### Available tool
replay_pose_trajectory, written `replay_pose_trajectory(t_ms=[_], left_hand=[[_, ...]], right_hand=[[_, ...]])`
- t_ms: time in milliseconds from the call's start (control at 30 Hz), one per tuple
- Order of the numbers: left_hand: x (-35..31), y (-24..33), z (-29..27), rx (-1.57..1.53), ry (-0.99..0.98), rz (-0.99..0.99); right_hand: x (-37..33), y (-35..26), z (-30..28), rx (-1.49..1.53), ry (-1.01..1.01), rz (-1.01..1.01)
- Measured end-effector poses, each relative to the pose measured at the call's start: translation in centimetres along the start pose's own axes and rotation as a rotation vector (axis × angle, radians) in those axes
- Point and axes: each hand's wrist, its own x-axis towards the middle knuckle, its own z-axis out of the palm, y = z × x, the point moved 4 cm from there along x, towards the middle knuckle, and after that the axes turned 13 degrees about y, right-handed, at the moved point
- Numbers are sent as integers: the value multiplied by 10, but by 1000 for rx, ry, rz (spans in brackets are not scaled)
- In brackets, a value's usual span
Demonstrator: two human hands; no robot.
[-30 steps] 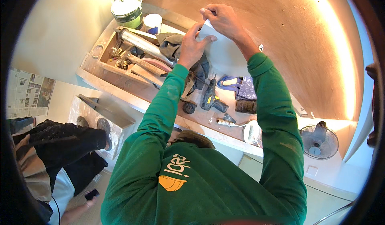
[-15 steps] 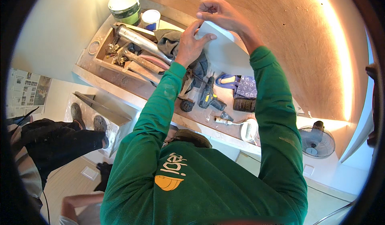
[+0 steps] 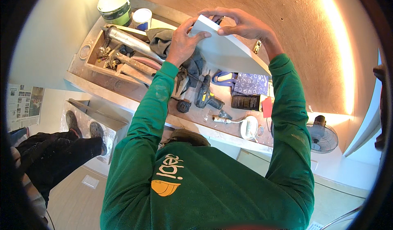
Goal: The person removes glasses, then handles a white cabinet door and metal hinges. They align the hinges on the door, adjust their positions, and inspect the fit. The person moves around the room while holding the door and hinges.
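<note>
A white panel (image 3: 223,45) stands tilted above the worktop, its narrow edge toward the top. My left hand (image 3: 185,41) grips its left corner, thumb across the front face. My right hand (image 3: 247,24) reaches over the upper edge, with the thumb on that edge and the fingers going behind, partly hidden. A small brass-coloured metal fitting (image 3: 257,46) shows behind the panel, beside my right wrist. Below the panel lie a cordless drill (image 3: 203,94) and a dark cloth (image 3: 159,41).
A wooden tray (image 3: 95,66) holds a caulking gun (image 3: 133,43) and a hammer (image 3: 135,64). Behind it stand a green bucket (image 3: 114,15) and a small can (image 3: 142,19). A tape measure (image 3: 183,105) and a fan (image 3: 323,138) are nearer. At left, a person's shoes (image 3: 97,131) rest on a step.
My right hand has gone from a pinch above the panel to a hold over its upper edge. The panel has turned, showing more of its face, and the fitting has come into view.
</note>
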Motion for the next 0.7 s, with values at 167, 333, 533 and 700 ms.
replay_pose_trajectory(t_ms=[167, 333, 533, 700], left_hand=[[4, 2, 5, 64, -8, -44], [9, 5, 8, 98, -16, 8], [14, -3, 14, 63, 4, -26], [16, -3, 15, 89, 14, 64]], right_hand=[[10, 6, 19, -174, 228, 75], [-6, -4, 1, -6, 303, 79], [-64, -4, -33, -162, 126, 246], [-53, 9, -18, -159, 291, 261]])
